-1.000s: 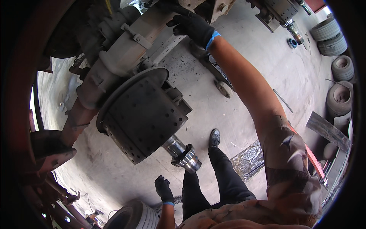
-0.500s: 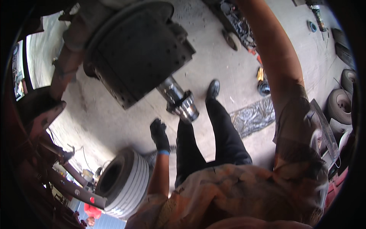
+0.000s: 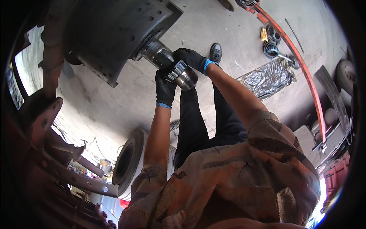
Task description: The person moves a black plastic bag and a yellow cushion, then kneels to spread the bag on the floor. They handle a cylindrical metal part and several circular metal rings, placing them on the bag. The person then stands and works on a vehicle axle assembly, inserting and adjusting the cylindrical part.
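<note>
A greasy metal axle spindle (image 3: pixel 158 53) juts out below a dark, drilled brake shoe assembly (image 3: pixel 126 23). Around the spindle, close to its threaded end (image 3: pixel 188 79), sits a roller bearing (image 3: pixel 175 71) with shiny rollers. Both my hands wear black gloves with blue at the wrists. My left hand (image 3: pixel 165 89) is closed against the bearing's near left side, fingertips partly hidden behind it. From the other side my right hand (image 3: pixel 192 59) grips its upper right edge, its fingers bent over the top.
A large tyre (image 3: pixel 131 160) stands behind my left arm, near a rusty frame rail (image 3: pixel 78 177). To the right, a long curved red bar (image 3: pixel 295 53) crosses the view. Loose bearings (image 3: pixel 271 49) and a crumpled plastic sheet (image 3: pixel 267 80) lie on the floor.
My left hand has risen from my side to the bearing. My right arm, raised before with its hand out of view, has come down to it too. The view has shifted.
</note>
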`<action>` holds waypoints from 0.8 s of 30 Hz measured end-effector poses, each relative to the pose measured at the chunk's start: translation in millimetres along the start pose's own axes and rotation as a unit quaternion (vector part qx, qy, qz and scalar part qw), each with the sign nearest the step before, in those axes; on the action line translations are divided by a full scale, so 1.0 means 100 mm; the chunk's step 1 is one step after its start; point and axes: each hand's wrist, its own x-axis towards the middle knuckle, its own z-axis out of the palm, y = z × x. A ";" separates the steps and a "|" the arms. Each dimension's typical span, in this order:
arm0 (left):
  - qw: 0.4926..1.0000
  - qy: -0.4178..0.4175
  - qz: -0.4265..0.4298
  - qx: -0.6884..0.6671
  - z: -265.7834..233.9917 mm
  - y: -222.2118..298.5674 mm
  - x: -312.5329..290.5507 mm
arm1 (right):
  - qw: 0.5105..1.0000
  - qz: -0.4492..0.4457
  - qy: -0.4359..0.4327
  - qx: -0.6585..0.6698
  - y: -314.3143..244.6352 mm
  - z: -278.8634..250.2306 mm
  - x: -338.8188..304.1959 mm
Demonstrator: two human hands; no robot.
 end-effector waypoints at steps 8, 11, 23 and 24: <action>0.996 -0.012 -0.082 -0.018 0.05 0.06 -0.03 | 0.993 -0.019 0.064 -0.100 0.17 0.09 0.02; 0.997 -0.017 -0.076 0.013 0.05 0.05 -0.06 | 0.997 0.020 0.055 -0.047 0.14 0.08 -0.01; 0.519 -0.057 0.367 0.770 0.22 -0.15 -0.57 | 0.996 -0.029 0.013 -0.089 0.25 0.04 -0.04; 0.521 -0.039 0.371 0.767 0.25 -0.18 -0.57 | 0.998 -0.024 0.021 -0.057 0.25 0.06 -0.05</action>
